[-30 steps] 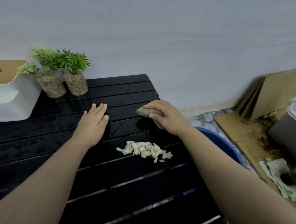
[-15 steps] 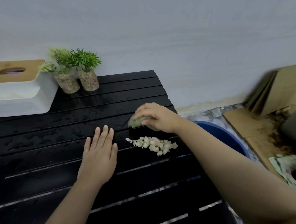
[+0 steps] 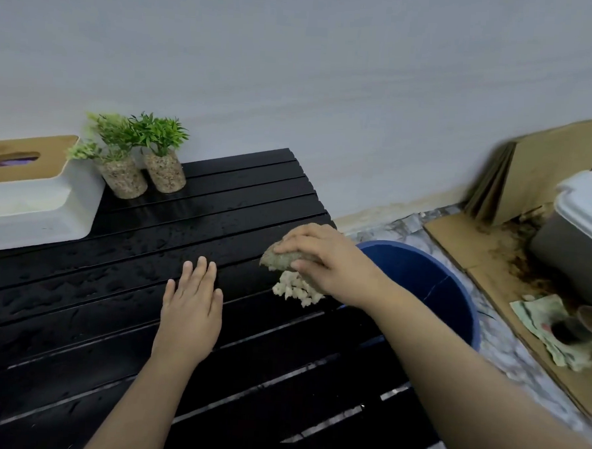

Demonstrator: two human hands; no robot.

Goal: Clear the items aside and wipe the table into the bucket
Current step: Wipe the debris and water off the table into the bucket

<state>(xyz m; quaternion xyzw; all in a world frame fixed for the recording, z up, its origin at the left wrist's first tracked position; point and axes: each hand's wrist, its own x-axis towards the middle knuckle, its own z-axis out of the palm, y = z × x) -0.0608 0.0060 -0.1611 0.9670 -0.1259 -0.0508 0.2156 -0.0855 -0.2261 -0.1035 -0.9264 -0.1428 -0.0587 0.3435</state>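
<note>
My right hand [image 3: 323,260] is curled down on the sponge [image 3: 280,259] mid-frame, right behind one pile of white crumbs [image 3: 296,290] near the table [image 3: 77,316] edge. Left hand [image 3: 190,308] lies flat, fingers spread, holding nothing. One blue bucket [image 3: 432,286] just right; two potted plants [image 3: 144,154] and one tissue box [image 3: 32,190] upper left.
</note>
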